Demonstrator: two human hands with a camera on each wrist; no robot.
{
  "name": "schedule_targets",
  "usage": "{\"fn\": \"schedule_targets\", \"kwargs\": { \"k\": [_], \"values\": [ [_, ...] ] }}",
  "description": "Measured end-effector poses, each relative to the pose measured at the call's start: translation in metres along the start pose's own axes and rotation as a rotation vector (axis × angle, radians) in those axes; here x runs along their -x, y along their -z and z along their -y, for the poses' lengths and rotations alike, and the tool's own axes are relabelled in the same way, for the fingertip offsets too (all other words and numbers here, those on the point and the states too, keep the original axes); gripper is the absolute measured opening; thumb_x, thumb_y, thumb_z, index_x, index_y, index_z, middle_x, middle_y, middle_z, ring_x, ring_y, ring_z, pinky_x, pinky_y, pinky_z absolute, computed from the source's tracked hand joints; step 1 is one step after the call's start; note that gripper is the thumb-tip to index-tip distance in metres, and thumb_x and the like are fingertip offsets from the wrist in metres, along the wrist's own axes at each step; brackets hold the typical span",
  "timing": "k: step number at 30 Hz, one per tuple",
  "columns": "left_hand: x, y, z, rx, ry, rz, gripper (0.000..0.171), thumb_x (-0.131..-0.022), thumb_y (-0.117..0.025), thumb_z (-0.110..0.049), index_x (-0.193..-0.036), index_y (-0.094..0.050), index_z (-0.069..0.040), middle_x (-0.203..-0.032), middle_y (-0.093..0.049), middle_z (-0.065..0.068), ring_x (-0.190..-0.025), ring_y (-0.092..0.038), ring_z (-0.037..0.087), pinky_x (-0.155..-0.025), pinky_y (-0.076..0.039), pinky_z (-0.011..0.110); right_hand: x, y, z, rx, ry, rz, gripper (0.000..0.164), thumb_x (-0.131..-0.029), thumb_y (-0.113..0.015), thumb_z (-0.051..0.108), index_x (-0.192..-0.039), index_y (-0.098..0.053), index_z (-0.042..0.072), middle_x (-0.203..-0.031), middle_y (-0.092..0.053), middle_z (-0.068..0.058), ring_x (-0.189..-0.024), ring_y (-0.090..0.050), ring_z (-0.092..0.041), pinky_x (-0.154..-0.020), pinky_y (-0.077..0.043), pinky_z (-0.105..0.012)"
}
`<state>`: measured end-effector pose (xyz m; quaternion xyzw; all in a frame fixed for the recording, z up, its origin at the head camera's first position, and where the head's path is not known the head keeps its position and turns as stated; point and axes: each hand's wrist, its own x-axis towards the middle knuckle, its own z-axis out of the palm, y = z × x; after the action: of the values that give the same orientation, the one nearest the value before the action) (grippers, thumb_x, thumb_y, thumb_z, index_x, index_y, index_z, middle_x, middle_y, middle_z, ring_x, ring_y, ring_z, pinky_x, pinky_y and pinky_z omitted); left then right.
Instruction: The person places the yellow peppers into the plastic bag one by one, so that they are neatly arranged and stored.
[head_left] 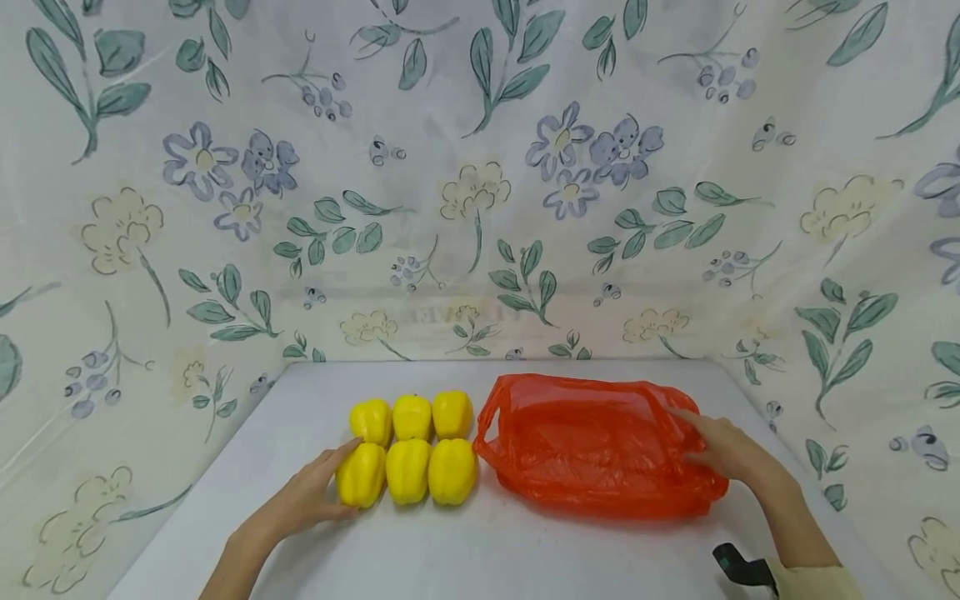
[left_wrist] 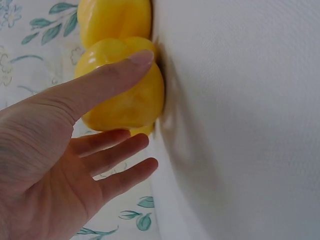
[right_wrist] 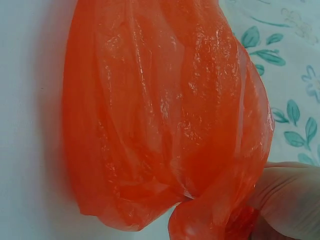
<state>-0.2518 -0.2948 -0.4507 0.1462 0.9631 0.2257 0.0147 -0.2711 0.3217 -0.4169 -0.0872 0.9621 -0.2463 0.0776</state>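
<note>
At the near right, a pale sleeve (head_left: 817, 582) shows below the right forearm, a black device (head_left: 742, 568) just beside it. The left hand (head_left: 311, 492) is at the left end of the near row of three peppers (head_left: 408, 472), thumb and fingers spread loosely around the end one, not closed on it; whether they press it, I cannot tell. The right hand (head_left: 731, 454) grips the red bag (head_left: 600, 442) by its right end, fingertips partly hidden by plastic. The bag lies on the white table (head_left: 450, 558) just right of the peppers. Behind the near row sits a far row (head_left: 412, 417) of three more.

The two rows look complete, and no pepper is off the table. What is left is unclear: the bag's contents cannot be made out. A patterned sheet (head_left: 465, 125) hangs beyond.
</note>
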Motion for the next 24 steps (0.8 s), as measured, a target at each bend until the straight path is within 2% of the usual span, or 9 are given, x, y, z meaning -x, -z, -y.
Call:
{"fn": "schedule_targets", "kwargs": {
  "k": [6,11,16,24],
  "values": [
    [-0.001,0.002,-0.001,-0.001,-0.023,-0.024,0.103,-0.066,-0.09,-0.037,-0.15,-0.036,-0.009,-0.147,-0.046,0.02,-0.134,-0.046,0.042,-0.105,-0.042,0.06,0.0,0.002,0.002,0.006,-0.004,-0.028,0.073,-0.086,-0.071,0.006,-0.15,-0.036,0.004,-0.12,-0.061,-0.025,-0.087,-0.058,-0.02,-0.068,-0.061,-0.034],
    [0.003,0.003,-0.001,-0.003,-0.025,-0.024,0.101,-0.066,-0.089,-0.041,-0.149,-0.039,-0.009,-0.145,-0.048,0.019,-0.131,-0.049,0.041,-0.104,-0.043,0.06,0.003,0.001,0.004,-0.024,-0.019,-0.024,0.073,-0.087,-0.069,0.005,-0.15,-0.034,0.003,-0.123,-0.06,-0.027,-0.081,-0.059,-0.018,-0.067,-0.061,-0.032],
    [0.008,0.011,-0.002,-0.016,-0.066,-0.09,0.098,-0.069,-0.087,-0.042,-0.148,-0.039,-0.01,-0.141,-0.051,0.017,-0.128,-0.052,0.04,-0.102,-0.044,0.061,0.005,0.004,0.006,-0.028,0.008,-0.036,0.071,-0.088,-0.068,0.004,-0.15,-0.033,0.0,-0.121,-0.06,-0.028,-0.079,-0.059,-0.017,-0.065,-0.06,-0.03],
    [0.013,0.021,-0.008,-0.037,-0.091,-0.173,0.096,-0.071,-0.086,-0.043,-0.148,-0.038,-0.01,-0.143,-0.052,0.014,-0.119,-0.058,0.032,-0.098,-0.048,0.059,0.01,0.001,0.002,-0.047,0.001,-0.042,0.073,-0.087,-0.07,0.008,-0.149,-0.033,-0.001,-0.125,-0.06,-0.028,-0.089,-0.061,-0.02,-0.067,-0.061,-0.032]
  ]
}}
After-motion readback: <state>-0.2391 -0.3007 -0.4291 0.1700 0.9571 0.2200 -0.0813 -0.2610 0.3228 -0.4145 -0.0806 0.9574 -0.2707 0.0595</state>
